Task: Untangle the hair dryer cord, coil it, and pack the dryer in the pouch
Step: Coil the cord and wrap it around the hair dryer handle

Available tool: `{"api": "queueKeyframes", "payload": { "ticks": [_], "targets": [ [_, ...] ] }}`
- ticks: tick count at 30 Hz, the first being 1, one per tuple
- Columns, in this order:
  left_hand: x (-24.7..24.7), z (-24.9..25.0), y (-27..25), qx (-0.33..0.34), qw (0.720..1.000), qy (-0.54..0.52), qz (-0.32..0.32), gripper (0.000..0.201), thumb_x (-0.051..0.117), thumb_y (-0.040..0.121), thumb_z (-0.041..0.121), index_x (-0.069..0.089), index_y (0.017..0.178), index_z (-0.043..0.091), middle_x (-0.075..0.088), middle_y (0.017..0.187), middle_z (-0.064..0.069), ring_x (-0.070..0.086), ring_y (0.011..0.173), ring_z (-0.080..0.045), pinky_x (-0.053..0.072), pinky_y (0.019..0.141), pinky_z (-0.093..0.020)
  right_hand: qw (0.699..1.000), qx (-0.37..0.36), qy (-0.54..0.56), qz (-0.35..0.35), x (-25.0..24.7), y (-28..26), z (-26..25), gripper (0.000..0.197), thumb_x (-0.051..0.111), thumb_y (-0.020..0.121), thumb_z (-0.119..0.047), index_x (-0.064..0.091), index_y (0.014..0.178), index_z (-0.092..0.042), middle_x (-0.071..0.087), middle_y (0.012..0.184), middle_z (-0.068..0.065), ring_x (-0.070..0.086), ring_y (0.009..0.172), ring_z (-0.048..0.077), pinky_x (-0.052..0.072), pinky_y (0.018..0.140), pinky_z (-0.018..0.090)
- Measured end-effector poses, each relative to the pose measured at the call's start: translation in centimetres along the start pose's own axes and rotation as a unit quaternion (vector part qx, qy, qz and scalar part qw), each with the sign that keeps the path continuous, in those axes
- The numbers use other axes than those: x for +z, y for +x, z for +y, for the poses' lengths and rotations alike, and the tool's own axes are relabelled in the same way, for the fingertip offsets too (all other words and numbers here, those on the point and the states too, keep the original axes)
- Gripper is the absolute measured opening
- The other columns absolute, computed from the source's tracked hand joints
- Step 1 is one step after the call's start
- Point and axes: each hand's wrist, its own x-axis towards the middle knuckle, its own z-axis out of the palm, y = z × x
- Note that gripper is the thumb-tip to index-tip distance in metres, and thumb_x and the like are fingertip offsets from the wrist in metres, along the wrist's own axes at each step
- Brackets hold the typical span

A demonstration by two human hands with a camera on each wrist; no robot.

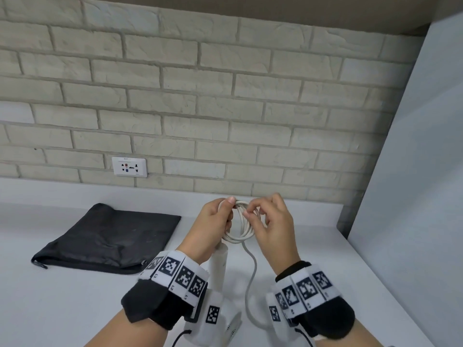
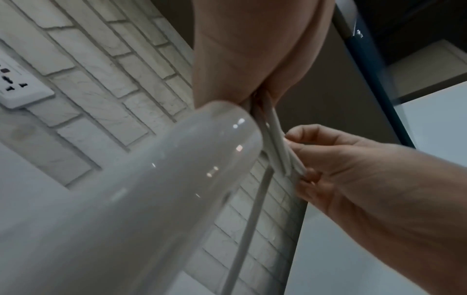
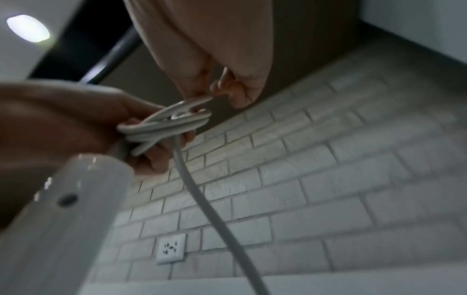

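On the white counter (image 1: pixel 75 309), the black pouch (image 1: pixel 107 236) lies flat at the left, waiting for the dryer (image 1: pixel 219 266), while the left hand (image 1: pixel 213 224) grips the coiled cord (image 1: pixel 241 226) tight so it stays round and the right hand (image 1: pixel 271 221) pinches one loop to tidy it.

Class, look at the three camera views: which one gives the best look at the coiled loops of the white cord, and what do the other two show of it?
The head view: the coiled cord shows as full loops between the left hand and right hand. The right wrist view shows the bundle from below, bunched and blurred. The left wrist view shows only a few straight strands.
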Motion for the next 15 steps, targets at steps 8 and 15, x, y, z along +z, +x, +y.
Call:
{"api": "queueKeyframes", "payload": {
  "ticks": [8,15],
  "targets": [
    [0.3,-0.5,0.1,0.048,0.997,0.06,0.028,0.031,0.042,0.096,0.027,0.048,0.066,0.018,0.04,0.054,0.003,0.039,0.043,-0.004,0.034,0.046,-0.015,0.992,0.023,-0.085,-0.085,1.2,-1.3,-0.5,0.018,0.056,0.085,-0.017,0.063,0.076,-0.003,0.031,0.078,-0.009,0.041,0.067,0.005,0.036,0.065,0.006],
    [-0.5,-1.1,0.5,0.129,0.977,0.168,0.038,0.02,0.043,0.095,0.027,0.053,0.078,0.025,0.045,0.057,0.006,0.043,0.05,-0.003,0.034,0.045,-0.013,0.865,0.313,0.36,-0.156,-1.9,1.5,-1.9,0.033,0.041,0.096,-0.015,0.054,0.065,-0.01,0.055,0.073,0.006,0.057,0.072,0.018,0.051,0.072,0.024]
  ]
}}
